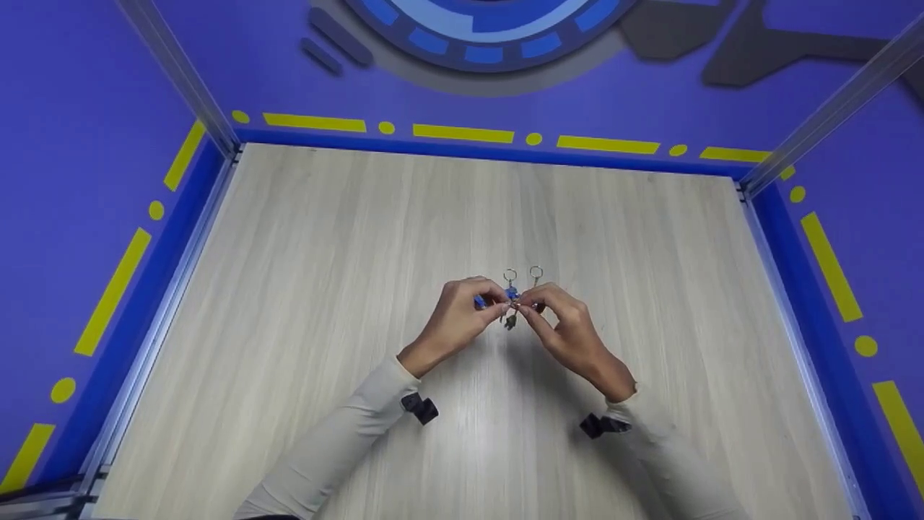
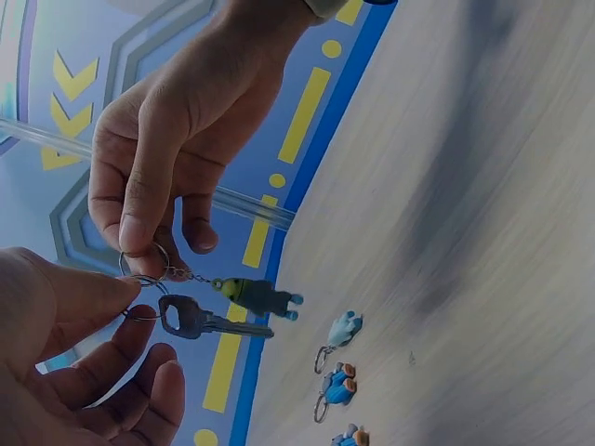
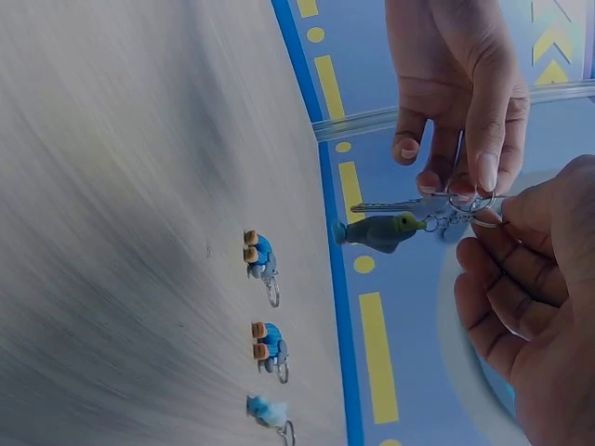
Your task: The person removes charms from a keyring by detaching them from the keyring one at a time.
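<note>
Above the table both hands meet, fingertips almost together. My left hand point(image 1: 462, 310) pinches a metal split ring that carries a silver key point(image 2: 186, 318). Between thumb and fingers, my right hand point(image 1: 567, 328) pinches the ring point(image 3: 485, 219) of a figurine keychain. Its small grey-green figurine point(image 2: 258, 295), with a yellow-green head, dangles from a short chain beside the key. The two rings overlap at the fingertips; whether they are linked, I cannot tell.
Several figurine keychains lie on the wooden table point(image 1: 346, 238) beyond the hands, including a pale blue one point(image 2: 345, 328) and a blue one with brown feet point(image 2: 341, 383). Blue panels point(image 1: 650, 108) with yellow markings enclose the table's back and sides.
</note>
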Demonstrator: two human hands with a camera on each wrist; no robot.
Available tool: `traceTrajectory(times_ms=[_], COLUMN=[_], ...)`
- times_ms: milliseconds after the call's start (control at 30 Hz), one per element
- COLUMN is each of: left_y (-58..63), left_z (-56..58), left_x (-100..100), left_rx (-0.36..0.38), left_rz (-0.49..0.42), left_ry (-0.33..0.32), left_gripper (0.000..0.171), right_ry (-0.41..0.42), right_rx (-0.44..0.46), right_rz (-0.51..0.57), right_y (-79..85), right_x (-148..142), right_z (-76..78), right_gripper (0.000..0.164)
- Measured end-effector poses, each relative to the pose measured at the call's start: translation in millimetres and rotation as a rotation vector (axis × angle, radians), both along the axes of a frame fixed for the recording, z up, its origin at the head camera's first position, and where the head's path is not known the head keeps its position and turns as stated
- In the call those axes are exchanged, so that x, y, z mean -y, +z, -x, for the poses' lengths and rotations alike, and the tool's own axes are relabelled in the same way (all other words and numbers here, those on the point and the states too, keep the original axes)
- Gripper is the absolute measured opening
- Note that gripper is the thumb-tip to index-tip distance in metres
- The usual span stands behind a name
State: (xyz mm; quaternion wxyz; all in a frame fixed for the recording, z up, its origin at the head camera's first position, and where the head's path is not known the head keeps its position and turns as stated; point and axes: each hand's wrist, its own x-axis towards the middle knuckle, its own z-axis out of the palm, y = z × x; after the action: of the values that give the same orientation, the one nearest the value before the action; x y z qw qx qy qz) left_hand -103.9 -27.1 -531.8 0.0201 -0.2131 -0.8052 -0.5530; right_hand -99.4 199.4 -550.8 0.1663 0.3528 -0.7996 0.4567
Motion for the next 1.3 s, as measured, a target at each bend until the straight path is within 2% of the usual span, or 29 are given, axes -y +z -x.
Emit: traceTrajectory(times_ms=[333,467,533,667,767,1033,1167,1300], left_y=[-4.1,-4.6,-4.9,-7.1,-8.0,-3.3,-2.4,-3.2], left_z=[-2.3,-3.2,-3.2,-2.4,-2.6,-2.5,-3.1,-3.7], left_x=[2.6,3.9,4.1,3.8,2.8,0.2,1.2,3.5], left_rx=[0.095,0.144,0.152,0.137,0.108,0.036,0.031,0.063], left_rz=[-0.126,-0.157,-0.157,-0.137,-0.112,-0.066,-0.051,-0.089], left_ry=[0.022,0.016,0.013,0.010,0.007,0.001,0.003,0.001], left_gripper=[0.008,0.010,0.011,0.009,0.007,0.007,0.006,0.006], right_ry=[-0.012,-0.035,-0.041,-0.036,-0.016,0.012,0.013,0.014], right_rx=[0.147,0.199,0.209,0.191,0.158,0.055,0.051,0.070], right_rz=[0.061,0.099,0.111,0.108,0.088,0.015,0.004,0.017], right_y=[0.0,0.5,0.7,0.7,1.2,0.0,-0.2,0.3], right_x=[-4.8,-5.5,-5.2,-5.5,-5.7,-3.6,-4.4,-5.5], right_z=[-3.1,-5.1,-5.9,-5.8,-4.7,-1.1,-1.2,-1.7], right_gripper=[0.014,0.023,0.021,0.006,0.004,0.023,0.022,0.020])
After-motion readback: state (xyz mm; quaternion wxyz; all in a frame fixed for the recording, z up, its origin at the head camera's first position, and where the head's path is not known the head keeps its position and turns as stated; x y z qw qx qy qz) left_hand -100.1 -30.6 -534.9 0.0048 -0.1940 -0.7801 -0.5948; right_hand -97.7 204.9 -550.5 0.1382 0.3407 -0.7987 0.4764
